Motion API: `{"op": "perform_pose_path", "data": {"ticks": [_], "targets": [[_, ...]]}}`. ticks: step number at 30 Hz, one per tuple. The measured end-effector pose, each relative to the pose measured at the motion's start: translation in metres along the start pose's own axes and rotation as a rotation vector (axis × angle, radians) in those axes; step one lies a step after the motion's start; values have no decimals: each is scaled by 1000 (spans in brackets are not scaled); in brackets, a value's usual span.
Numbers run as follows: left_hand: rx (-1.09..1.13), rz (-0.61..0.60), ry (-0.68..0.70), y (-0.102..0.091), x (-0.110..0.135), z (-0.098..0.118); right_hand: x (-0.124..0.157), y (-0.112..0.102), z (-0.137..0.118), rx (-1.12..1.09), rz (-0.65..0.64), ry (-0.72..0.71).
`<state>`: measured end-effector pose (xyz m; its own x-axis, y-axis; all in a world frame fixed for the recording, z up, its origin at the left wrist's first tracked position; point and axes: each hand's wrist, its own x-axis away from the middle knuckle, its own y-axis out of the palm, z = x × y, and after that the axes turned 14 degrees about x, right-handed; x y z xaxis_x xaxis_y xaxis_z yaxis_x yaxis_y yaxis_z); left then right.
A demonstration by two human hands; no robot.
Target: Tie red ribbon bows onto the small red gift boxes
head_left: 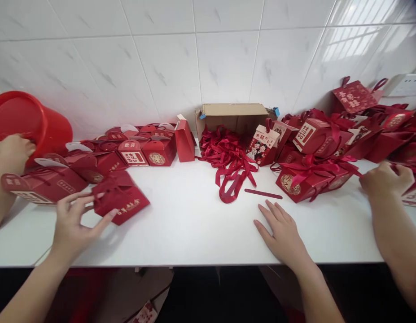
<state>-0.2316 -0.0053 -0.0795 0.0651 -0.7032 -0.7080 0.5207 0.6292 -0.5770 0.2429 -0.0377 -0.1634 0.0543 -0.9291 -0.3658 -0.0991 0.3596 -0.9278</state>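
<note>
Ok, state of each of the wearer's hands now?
Left hand: closed on a red box.
Right hand: open, empty, near the flat red strip.

The head camera looks from above the person's lap (221, 291), just over the near edge of the table (194, 233), facing forward and tilted down. It sits close: the left hand (73, 224) and right hand (282, 231) reach in from the bottom of the frame. The wall (228, 67) stands almost square-on across the top, with the carton (234, 109) a little right of centre. The view is wide, spanning from the bucket (56, 130) at far left to the socket (405, 86) at far right.
</note>
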Motion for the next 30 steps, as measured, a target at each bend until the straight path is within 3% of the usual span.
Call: {"op": "perform_pose_path", "data": {"ticks": [4, 7, 10, 13, 16, 23, 27, 30], "targets": [[243, -222, 124, 33, 35, 79, -3, -7, -1, -61, -66, 49], [369, -237, 116, 57, 64, 131, -15, -24, -13, -239, -118, 19], [508, -204, 50, 75, 87, 159, -35, -42, -37, -385, -132, -161], [616, -184, -44, 83, 98, 167, -55, -45, -60, -297, -189, -238], [641, -185, -88, 86, 100, 166, -61, -39, -70, -206, -234, -189], [654, -170, -95, 86, 95, 169, -33, -34, -56, -313, -171, -10], [660, -172, -117, 87, 94, 170, -32, -35, -41, -427, -49, 52], [662, -174, -137, 89, 92, 170, -35, -47, -25, -638, 215, 287]]}}
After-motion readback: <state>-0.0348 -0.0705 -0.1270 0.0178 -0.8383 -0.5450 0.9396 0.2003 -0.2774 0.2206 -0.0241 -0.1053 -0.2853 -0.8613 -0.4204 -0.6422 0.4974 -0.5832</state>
